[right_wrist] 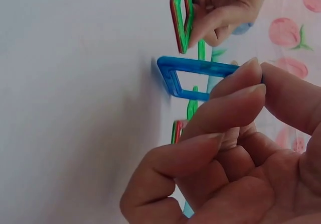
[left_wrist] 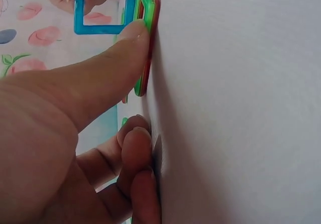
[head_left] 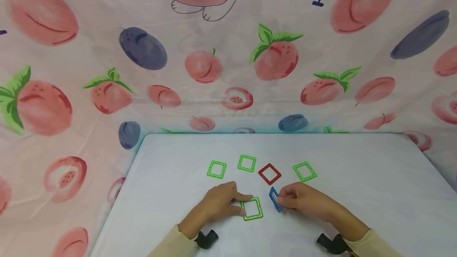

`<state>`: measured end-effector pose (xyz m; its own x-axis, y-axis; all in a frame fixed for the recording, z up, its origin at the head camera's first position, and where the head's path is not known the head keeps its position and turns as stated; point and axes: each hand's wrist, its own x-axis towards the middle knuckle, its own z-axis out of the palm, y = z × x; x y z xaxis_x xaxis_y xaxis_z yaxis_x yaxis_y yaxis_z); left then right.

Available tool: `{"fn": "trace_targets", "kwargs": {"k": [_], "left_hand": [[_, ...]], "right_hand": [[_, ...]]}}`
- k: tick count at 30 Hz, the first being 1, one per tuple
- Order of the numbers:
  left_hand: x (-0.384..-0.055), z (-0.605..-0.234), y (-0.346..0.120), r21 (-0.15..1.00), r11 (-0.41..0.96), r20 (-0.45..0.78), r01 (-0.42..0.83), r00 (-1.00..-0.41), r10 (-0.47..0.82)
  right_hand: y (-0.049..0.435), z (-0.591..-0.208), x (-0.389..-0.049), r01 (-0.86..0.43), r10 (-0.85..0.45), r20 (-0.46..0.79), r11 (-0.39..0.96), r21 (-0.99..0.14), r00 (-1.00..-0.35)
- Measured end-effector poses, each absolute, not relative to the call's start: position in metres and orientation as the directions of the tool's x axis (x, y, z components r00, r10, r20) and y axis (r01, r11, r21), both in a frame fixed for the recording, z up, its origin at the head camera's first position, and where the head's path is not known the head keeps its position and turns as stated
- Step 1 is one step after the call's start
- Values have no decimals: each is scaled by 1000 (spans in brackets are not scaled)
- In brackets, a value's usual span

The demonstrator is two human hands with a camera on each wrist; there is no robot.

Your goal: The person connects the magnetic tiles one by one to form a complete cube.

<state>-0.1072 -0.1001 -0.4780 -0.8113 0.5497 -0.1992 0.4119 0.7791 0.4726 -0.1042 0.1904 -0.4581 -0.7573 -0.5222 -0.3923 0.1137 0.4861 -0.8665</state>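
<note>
My left hand [head_left: 223, 200] holds a green square magnetic tile frame [head_left: 261, 209] on the white table, thumb at its near left corner and index finger along its far edge. From the side, in the left wrist view, that green frame [left_wrist: 138, 87] has a red layer against it on the table side. To the right, my right hand [head_left: 303, 201] pinches a blue square tile frame [head_left: 272, 194] between thumb and fingers. The blue frame [right_wrist: 185, 63] stands tilted, its lower edge close to the table; whether it touches is unclear. A small gap separates it from the green frame.
Farther back on the white table [head_left: 171, 185] lie a red frame [head_left: 263, 175] turned like a diamond and three green frames: one at left [head_left: 209, 168], one in the middle [head_left: 240, 162] and one at right [head_left: 310, 167]. A fruit-print cloth [head_left: 214, 114] hangs behind.
</note>
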Motion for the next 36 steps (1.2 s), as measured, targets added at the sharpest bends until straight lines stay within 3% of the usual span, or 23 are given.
{"fn": "trace_targets", "kwargs": {"k": [25,36], "left_hand": [[-107,-479,-97,467,787,-186,402,-826,532],[-111,-477,-95,462,780,-159,421,-826,540]], "right_hand": [[155,-459,-98,28,-551,-330,485,-874,-766],[153,-459,-99,20,-505,-328,522,-853,-799]]}}
